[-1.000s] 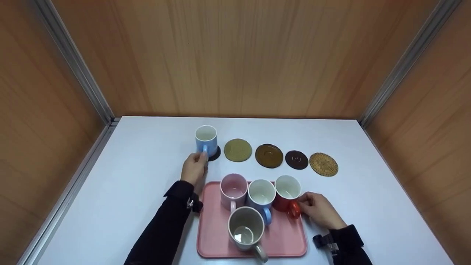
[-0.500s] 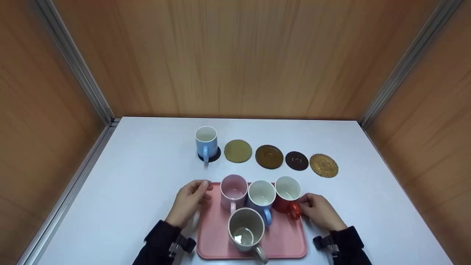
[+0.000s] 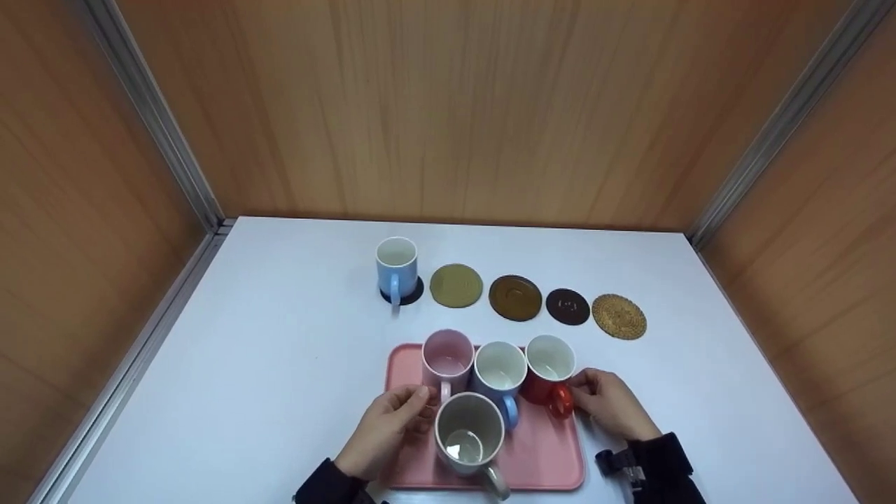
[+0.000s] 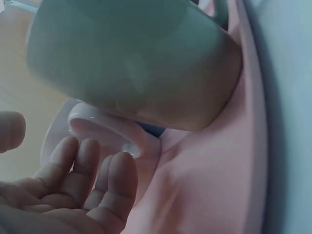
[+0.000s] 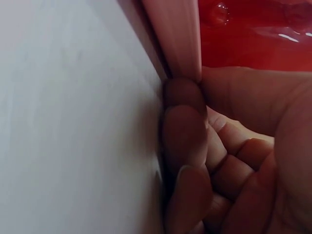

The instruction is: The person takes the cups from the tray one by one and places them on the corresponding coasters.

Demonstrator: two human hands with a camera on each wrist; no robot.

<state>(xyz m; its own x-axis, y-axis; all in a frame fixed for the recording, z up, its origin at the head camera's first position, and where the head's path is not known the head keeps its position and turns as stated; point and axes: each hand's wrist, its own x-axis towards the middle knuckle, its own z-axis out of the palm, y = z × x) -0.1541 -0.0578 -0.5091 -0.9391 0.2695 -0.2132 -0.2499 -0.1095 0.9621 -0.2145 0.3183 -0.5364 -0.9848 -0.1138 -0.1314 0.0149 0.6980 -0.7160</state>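
Note:
My left hand [image 3: 392, 427] hovers over the left side of the pink tray [image 3: 539, 458], thumb apart from the loosely bent fingers. In the left wrist view nothing lies between them; the handle of the pink mug [image 4: 109, 127] is just beyond the fingertips, and the grey mug [image 4: 131, 63] stands close by. My right hand [image 3: 612, 402] pinches the tray's right rim [image 5: 178, 39], thumb on top and fingers underneath, beside the red mug [image 3: 542, 388]. A blue mug [image 3: 490, 381] stands between the pink and red ones.
Behind the tray, another blue mug [image 3: 397, 269] stands on a black coaster [image 3: 414, 294]. To its right lie a green coaster [image 3: 456, 285], a brown one [image 3: 516, 298], a dark one [image 3: 568, 306] and a woven one [image 3: 619, 316]. Wooden panels [image 3: 448, 112] enclose the table.
My left hand has let go of the blue mug's handle at the back and come toward me, over the tray beside the pink mug. The right hand has stayed at the rim.

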